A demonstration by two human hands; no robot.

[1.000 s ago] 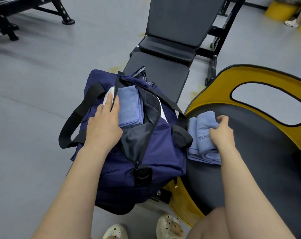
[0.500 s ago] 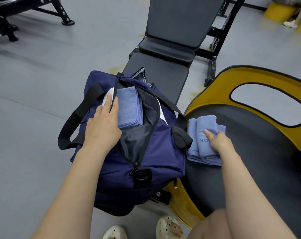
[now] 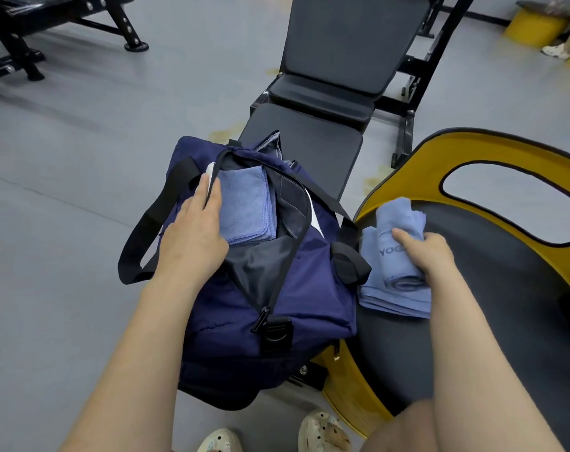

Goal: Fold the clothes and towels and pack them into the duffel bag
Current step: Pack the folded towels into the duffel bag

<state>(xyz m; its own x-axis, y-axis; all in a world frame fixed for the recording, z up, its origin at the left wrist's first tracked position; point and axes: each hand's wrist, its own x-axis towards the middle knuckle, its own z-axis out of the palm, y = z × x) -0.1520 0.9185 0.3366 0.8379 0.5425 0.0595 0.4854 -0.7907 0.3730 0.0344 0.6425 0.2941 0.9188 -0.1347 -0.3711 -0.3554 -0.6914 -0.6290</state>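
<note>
A navy duffel bag (image 3: 303,288) stands unzipped on the floor against the bench. Inside it lies a folded light-blue towel (image 3: 244,207) on dark clothing. My left hand (image 3: 195,236) grips the bag's left rim, fingers at the zipper edge, holding the mouth apart. On the black seat to the right of the bag, my right hand (image 3: 424,252) is closed around a rolled blue towel (image 3: 396,223) printed with dark letters. That roll rests on another folded blue towel (image 3: 394,300) lying flat beneath it.
A black weight bench (image 3: 342,60) stands just behind the bag. The yellow-rimmed black seat (image 3: 505,151) curves along the right. Another bench frame (image 3: 48,27) is at far left. My shoes (image 3: 322,432) are below the bag. Grey floor spreads left.
My right hand has closed round the rolled towel and tilted its far end up off the seat. My left hand has stayed on the bag's rim.
</note>
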